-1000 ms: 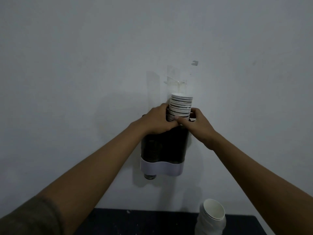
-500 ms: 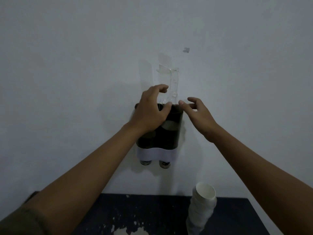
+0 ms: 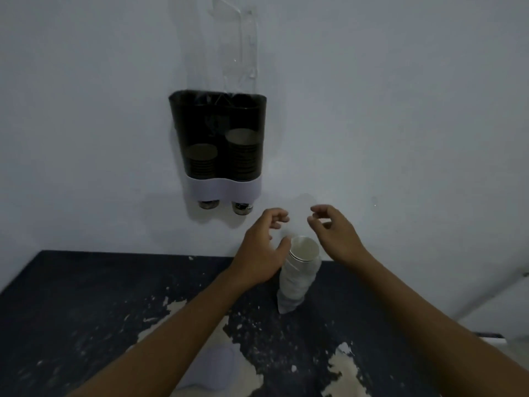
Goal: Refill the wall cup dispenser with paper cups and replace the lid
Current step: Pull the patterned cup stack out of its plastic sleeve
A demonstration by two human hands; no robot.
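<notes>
A dark twin-tube cup dispenser with a pale lower band hangs on the wall, open at the top. Each tube holds a cup stack, the right one higher. Below it, a stack of white paper cups in a clear sleeve stands on the dark table by the wall. My left hand hovers just left of the stack's top, fingers loosely spread, thumb near the rim. My right hand hovers above and right of it, fingers relaxed. Neither hand holds anything. A pale lid-like object lies on the table, partly behind my left forearm.
The dark table has worn, flaking pale patches. A clear plastic piece rises on the wall above the dispenser. The pale wall fills the rest of the view, and a light surface edge shows at the far right.
Both hands left the dispenser's top and dropped to the cup stack on the table. The cups pushed in a second ago now sit inside the right tube. The view tilted downward.
</notes>
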